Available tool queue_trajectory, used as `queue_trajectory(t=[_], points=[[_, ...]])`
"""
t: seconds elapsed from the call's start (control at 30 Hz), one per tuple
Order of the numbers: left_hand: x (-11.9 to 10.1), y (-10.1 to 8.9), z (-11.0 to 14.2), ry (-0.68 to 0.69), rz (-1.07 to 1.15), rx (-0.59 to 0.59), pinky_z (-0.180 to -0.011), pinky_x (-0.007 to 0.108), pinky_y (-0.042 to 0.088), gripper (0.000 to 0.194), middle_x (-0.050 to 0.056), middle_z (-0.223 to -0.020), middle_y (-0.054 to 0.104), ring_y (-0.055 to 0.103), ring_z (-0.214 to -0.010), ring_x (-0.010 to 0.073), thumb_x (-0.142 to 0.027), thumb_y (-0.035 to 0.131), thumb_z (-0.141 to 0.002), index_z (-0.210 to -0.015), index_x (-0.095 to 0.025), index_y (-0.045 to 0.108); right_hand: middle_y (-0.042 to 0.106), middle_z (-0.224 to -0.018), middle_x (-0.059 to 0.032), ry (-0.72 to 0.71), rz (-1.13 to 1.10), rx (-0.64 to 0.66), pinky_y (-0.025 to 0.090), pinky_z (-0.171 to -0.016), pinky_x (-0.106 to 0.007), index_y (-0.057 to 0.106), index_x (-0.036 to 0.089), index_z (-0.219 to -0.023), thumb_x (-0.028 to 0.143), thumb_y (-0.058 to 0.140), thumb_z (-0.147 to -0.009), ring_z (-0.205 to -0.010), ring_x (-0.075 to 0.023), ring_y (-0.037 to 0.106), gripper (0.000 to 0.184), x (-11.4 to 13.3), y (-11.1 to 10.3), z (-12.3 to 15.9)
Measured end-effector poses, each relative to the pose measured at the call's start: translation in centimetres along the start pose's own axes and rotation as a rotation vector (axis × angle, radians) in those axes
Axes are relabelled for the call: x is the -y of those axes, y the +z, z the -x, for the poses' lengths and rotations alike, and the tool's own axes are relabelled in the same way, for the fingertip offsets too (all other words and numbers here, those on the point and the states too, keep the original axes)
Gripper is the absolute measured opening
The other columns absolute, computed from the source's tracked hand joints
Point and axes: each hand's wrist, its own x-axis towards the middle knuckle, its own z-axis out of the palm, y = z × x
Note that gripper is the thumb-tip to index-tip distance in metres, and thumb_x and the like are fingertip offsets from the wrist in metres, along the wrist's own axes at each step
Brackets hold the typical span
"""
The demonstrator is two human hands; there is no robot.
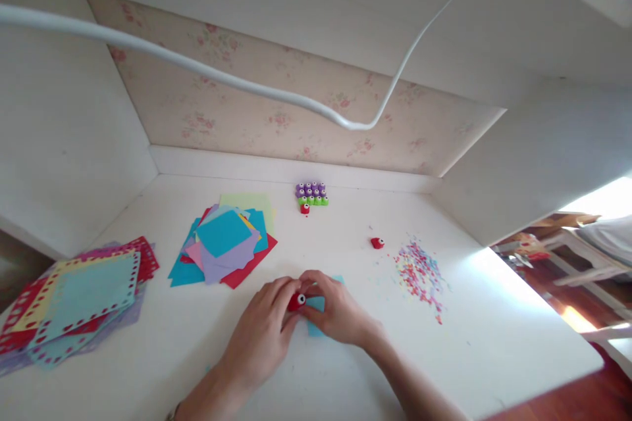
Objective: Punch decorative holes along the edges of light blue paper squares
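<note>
Near the front middle of the white table, my left hand (264,322) is closed around a small red paper punch (297,302) with a white-and-black button on top. Opposite it, my right hand (338,308) has its thumb and fingers closed on a light blue paper sheet (316,327), right beside the punch. The sheet lies partly under the right hand, and the edge at the punch is hidden by my fingers. Further back stands another red punch (305,209), in front of rows of purple punches (309,191) and green punches (313,200).
A single red punch (377,243) lies to the right, beside scattered paper confetti (419,273). Left of my hands is a pile of coloured paper (224,233). Sheets with punched borders (93,279) overlap at far left. A white cable (222,75) hangs across the view above.
</note>
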Motion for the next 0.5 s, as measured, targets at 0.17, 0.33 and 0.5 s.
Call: queue_trajectory(t=[0.17, 0.33, 0.5], points=[[0.5, 0.6, -0.2, 0.015, -0.022, 0.083, -0.089, 0.043, 0.054, 0.041, 0.005, -0.114, 0.067, 0.063, -0.102, 0.0248, -0.011, 0.060, -0.087, -0.125, -0.026, 0.054, 0.061, -0.123, -0.0057, -0.039, 0.190, -0.038, 0.051, -0.095, -0.035, 0.046, 0.028, -0.134, 0.018, 0.065, -0.085, -0.110, -0.0200, 0.062, 0.054, 0.0, -1.1, 1.1], [0.7, 0.4, -0.4, -0.023, -0.011, 0.103, -0.095, 0.041, 0.052, 0.033, 0.005, -0.118, 0.064, 0.062, -0.108, 0.0232, -0.017, 0.062, -0.090, -0.122, -0.026, 0.057, 0.054, -0.135, -0.0127, 0.083, 0.558, -0.229, 0.041, -0.103, -0.053, 0.054, 0.025, -0.134, 0.037, 0.064, -0.090, -0.125, -0.0326, 0.047, 0.047, -2.4, -3.9, 2.6], [0.8, 0.2, -0.4, -0.049, 0.063, 0.163, -0.093, 0.033, 0.053, 0.024, 0.000, -0.114, 0.066, 0.064, -0.104, 0.0183, -0.019, 0.057, -0.094, -0.115, -0.029, 0.059, 0.059, -0.132, -0.0095, 0.101, 0.603, -0.219, 0.040, -0.103, -0.049, 0.065, 0.024, -0.118, 0.038, 0.063, -0.092, -0.123, -0.0289, 0.051, 0.030, -4.6, -4.1, 3.4]])
